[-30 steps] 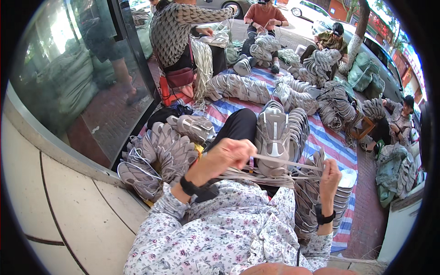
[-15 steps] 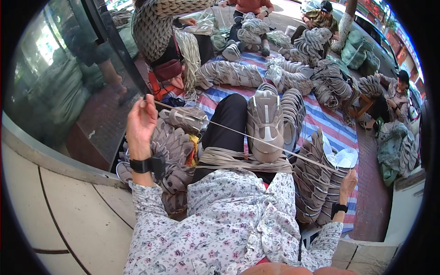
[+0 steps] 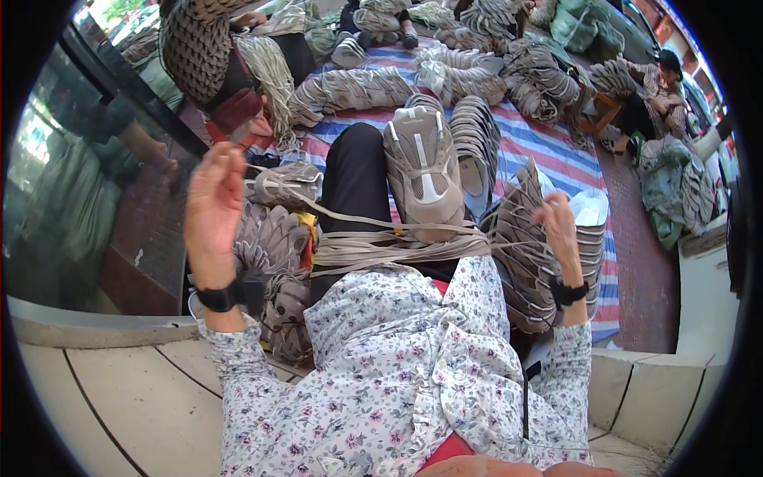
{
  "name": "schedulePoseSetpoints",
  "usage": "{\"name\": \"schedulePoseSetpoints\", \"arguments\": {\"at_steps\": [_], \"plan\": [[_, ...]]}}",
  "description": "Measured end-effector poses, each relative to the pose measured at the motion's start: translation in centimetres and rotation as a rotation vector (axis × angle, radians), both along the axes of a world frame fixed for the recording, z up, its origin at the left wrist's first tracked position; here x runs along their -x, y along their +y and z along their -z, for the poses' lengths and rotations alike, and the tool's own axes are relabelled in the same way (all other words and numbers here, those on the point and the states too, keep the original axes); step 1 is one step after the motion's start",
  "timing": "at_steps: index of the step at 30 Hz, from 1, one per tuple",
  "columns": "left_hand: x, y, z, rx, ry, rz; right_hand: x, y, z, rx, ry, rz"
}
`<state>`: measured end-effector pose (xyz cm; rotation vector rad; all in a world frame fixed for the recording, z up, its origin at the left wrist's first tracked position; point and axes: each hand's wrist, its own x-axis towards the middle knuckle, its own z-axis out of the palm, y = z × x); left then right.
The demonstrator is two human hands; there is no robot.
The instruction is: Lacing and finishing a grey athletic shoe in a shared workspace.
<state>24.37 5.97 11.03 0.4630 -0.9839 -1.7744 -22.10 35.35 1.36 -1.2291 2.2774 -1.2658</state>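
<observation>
The laces (image 3: 373, 254) lie across your lap, against the grey shoe (image 3: 425, 163). Your left hand (image 3: 213, 192) is raised, loosely uncurled, gripping nothing visible; your right hand (image 3: 560, 225) half-curls, its hold unclear. Far right, a green sack (image 3: 664, 187) slumps, contents unclear.

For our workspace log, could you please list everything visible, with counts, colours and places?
Laces: many, beige, centre
Shoe: one, taupe and white, beyond laces
Shoe stacks: several, taupe, sides and beyond
Sheet: one, red, white and blue, under stacks
Glass pane: one, dark, left
Bag: one, maroon, upper left
Sacks: several, green, mostly right
Tiles: several, cream, bottom
Other people: at least three, mixed clothing, background
Floral shirt: one, white, lower centre
Trousers: one, black, centre
Wristbands: two, black, wrists
Left hand: one, bare, left
Right hand: one, bare, right
</observation>
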Motion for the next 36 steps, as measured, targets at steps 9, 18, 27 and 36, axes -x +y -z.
{"name": "schedulePoseSetpoints", "arguments": {"at_steps": [9, 18, 27, 36], "plan": [[10.5, 5.3, 10.0, -0.281, -0.278, 0.562, -7.9, -11.2, -2.8, 0.162, -0.379, -0.286], [11.3, 6.5, 9.7, -0.276, -0.387, 0.613, -9.0, -14.8, -0.8, 0.163, 0.109, -0.283], [12.6, 6.0, 10.5, -0.275, -0.287, 0.579, -8.7, -15.6, -1.3, 0.055, 0.112, -0.320], [14.5, 5.1, 10.4, -0.257, -0.309, 0.553, -7.1, -16.6, -1.4, -0.089, -0.298, -0.465]]}}
